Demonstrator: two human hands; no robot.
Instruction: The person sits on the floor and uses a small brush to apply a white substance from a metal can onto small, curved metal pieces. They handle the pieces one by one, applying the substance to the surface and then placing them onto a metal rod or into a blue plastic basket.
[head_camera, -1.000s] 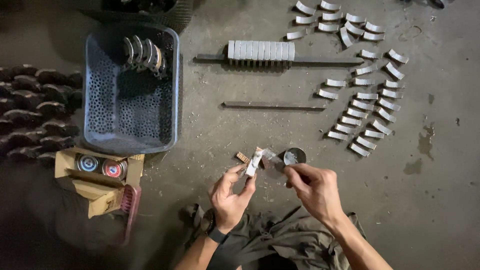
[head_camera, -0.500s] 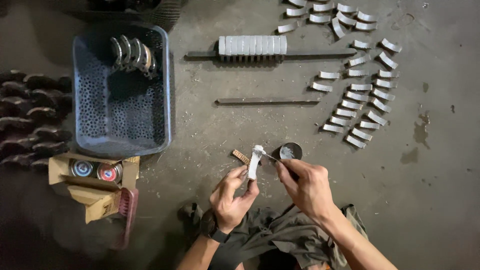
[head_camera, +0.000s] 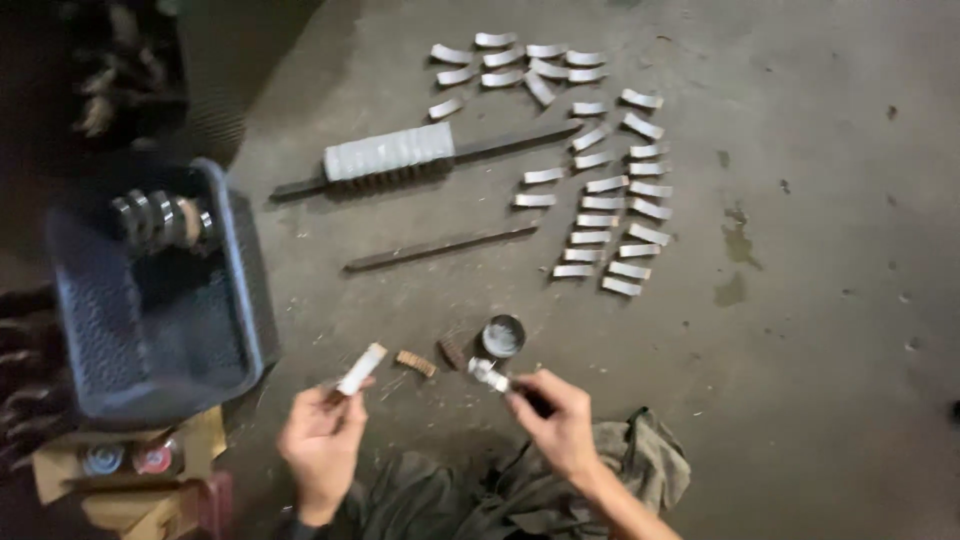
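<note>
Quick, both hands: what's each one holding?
Left hand: closed on a curved metal piece.
Right hand: closed on a small brush-like tool.

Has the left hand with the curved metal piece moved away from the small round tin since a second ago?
Yes. The left hand has drawn leftward, away from the small round tin.

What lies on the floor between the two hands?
In the head view, a small brown block lies between the left hand and right hand.
</note>
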